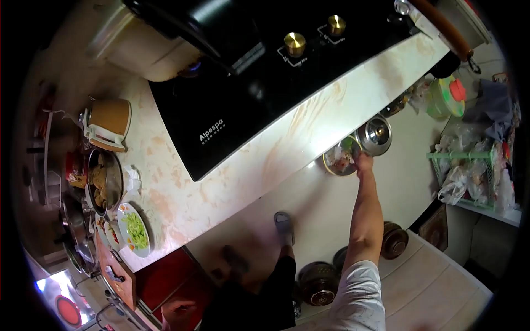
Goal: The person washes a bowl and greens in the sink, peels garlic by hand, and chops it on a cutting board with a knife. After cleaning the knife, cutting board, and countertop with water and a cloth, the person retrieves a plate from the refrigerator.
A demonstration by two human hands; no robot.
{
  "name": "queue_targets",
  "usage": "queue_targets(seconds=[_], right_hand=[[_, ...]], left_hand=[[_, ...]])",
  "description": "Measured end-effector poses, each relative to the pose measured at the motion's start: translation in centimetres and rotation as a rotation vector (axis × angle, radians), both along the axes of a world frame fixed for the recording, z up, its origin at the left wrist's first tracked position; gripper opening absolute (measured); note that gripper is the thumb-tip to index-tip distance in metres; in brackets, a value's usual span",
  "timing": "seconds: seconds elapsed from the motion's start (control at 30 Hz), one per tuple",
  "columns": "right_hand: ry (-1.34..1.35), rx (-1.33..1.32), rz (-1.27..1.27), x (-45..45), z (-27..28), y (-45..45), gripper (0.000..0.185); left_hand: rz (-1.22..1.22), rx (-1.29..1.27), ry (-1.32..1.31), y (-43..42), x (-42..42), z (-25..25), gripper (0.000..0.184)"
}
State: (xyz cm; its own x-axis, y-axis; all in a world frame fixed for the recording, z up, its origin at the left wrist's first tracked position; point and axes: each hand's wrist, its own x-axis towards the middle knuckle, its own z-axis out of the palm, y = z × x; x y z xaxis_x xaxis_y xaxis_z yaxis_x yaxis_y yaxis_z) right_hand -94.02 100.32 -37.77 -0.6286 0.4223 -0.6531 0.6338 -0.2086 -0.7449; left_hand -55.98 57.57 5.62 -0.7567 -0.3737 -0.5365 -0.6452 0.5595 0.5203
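My right arm reaches out over the floor, and my right hand (pixel 362 161) is closed at the rim of a round container (pixel 333 164) with mixed scraps in it, beside the counter's front edge. Touching or very near that hand is a round metal lid or pot (pixel 381 144) with a shiny knob. At the bottom left, my left hand (pixel 179 310) appears as a dim, blurred shape in front of the red cabinet; its fingers cannot be made out.
A black stove (pixel 243 118) with a large pot (pixel 146 47) fills the upper counter (pixel 176 212). At left are a plate of green slices (pixel 134 230), a food bowl (pixel 103 182) and a cutting board (pixel 122 278). Brown pots (pixel 318 282) and a green rack (pixel 461 156) stand right.
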Motion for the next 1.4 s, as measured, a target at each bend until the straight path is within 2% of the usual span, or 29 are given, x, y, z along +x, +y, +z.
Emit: queue_targets(seconds=[0.1, 0.17, 0.2, 0.27, 0.3, 0.33, 0.4, 0.43, 0.47, 0.53, 0.57, 0.63, 0.67, 0.7, 0.77, 0.8, 0.83, 0.87, 0.9, 0.97, 1.03, 1.13, 1.2, 1.27, 1.33, 1.4], right_hand=[[0.066, 0.138, -0.071, 0.7, -1.0, 0.8, 0.018], [0.217, 0.407, 0.003, 1.0, -0.8, 1.2, 0.017], [0.221, 0.411, -0.001, 1.0, 0.7, 1.0, 0.017], [0.421, 0.377, -0.034, 1.1, 7.1, -1.1, 0.014], [0.596, 0.429, -0.092, 1.3, 8.4, -1.8, 0.013], [0.611, 0.427, -0.094, 1.4, 9.3, -2.4, 0.013], [0.706, 0.984, -0.079, 2.2, 10.0, -2.9, 0.014], [0.661, 1.031, -0.008, 2.3, 5.6, -2.1, 0.017], [0.607, 1.082, 0.066, 2.6, -1.4, -1.3, 0.022], [0.887, 0.785, 0.113, 4.0, -11.4, -2.6, 0.034], [0.888, 0.774, 0.102, 3.3, -13.2, -2.6, 0.034], [0.138, 0.575, 0.401, 6.9, -15.1, 0.0, 0.045], [0.103, 0.287, 0.319, 7.3, -7.4, -0.9, 0.044], [0.143, 0.231, 0.25, 8.0, -6.2, -1.0, 0.042], [0.19, 0.159, 0.196, 9.0, -2.9, -1.7, 0.041], [0.203, -0.135, -0.008, 9.3, 0.0, -2.3, 0.04], [0.199, -0.42, -0.21, 10.2, 2.9, -2.7, 0.039], [0.269, -0.608, -0.193, 11.4, 5.8, -3.6, 0.041], [0.344, -0.797, -0.18, 12.4, 8.7, -5.2, 0.044], [0.497, -1.143, 0.018, 15.2, 16.0, -8.3, 0.047], [0.362, -1.381, -0.11, 17.7, 24.6, -11.9, 0.047], [0.315, -1.451, 0.108, 20.4, 33.8, -16.9, 0.047], [0.236, -1.504, 0.238, 22.1, 38.0, -21.1, 0.048], [0.213, -1.292, 0.48, 25.2, 40.8, -25.7, 0.043], [0.253, -1.066, 0.669, 29.1, 41.8, -31.3, 0.04], [0.281, -1.004, 1.078, 33.0, 45.8, -37.4, 0.038]], left_hand=[[0.048, 0.055, -0.018, 0.2, 0.2, -0.3, 0.014], [-0.008, 0.03, -0.017, 0.0, 0.3, -0.7, 0.014], [-0.011, 0.034, -0.013, 0.0, 0.4, -0.9, 0.014], [-0.081, -0.007, -0.008, 0.0, 1.0, -1.3, 0.014], [-0.084, -0.008, 0.004, 0.1, 0.9, -1.4, 0.014], [-0.08, -0.033, -0.022, 0.5, 0.9, -1.4, 0.014], [-0.088, -0.06, -0.031, 0.7, 0.9, -1.5, 0.014], [-0.032, -0.05, -0.087, 0.7, 1.1, -1.7, 0.013], [0.021, -0.034, -0.149, 0.9, 1.2, -2.0, 0.013], [-0.014, -0.073, -0.133, 1.4, 0.7, -2.6, 0.013], [-0.06, -0.096, -0.122, 0.7, 1.3, -3.1, 0.014], [-0.116, -0.105, -0.186, 0.3, 2.3, -2.1, 0.014], [-0.136, -0.133, -0.138, 0.6, 2.1, -2.3, 0.014], [-0.148, -0.167, -0.09, 0.9, 2.0, -1.9, 0.014], [0.059, 0.002, -0.293, 1.6, 0.7, -0.8, 0.019], [0.073, -0.004, -0.288, 1.0, 1.5, -1.1, 0.019], [0.237, 0.144, -0.218, 0.1, 2.8, -1.8, 0.013], [0.397, 0.298, -0.138, -0.3, 3.9, -2.1, 0.008], [0.375, 0.318, -0.109, -0.6, 3.7, -1.6, 0.009], [0.406, 0.352, -0.041, -0.8, 3.3, 0.3, 0.01], [0.482, 0.495, 0.094, -1.6, 4.3, 1.8, 0.009], [0.605, 0.62, 0.22, -3.4, 5.2, 4.8, 0.012], [0.656, 0.712, 0.382, -5.1, 6.8, 5.8, 0.012], [0.942, 0.842, 0.506, -6.9, 8.7, 7.2, 0.012], [1.005, 0.873, 0.615, -11.1, 12.6, 7.3, 0.011], [1.107, 0.867, 0.838, -15.5, 17.6, 7.6, 0.013]])
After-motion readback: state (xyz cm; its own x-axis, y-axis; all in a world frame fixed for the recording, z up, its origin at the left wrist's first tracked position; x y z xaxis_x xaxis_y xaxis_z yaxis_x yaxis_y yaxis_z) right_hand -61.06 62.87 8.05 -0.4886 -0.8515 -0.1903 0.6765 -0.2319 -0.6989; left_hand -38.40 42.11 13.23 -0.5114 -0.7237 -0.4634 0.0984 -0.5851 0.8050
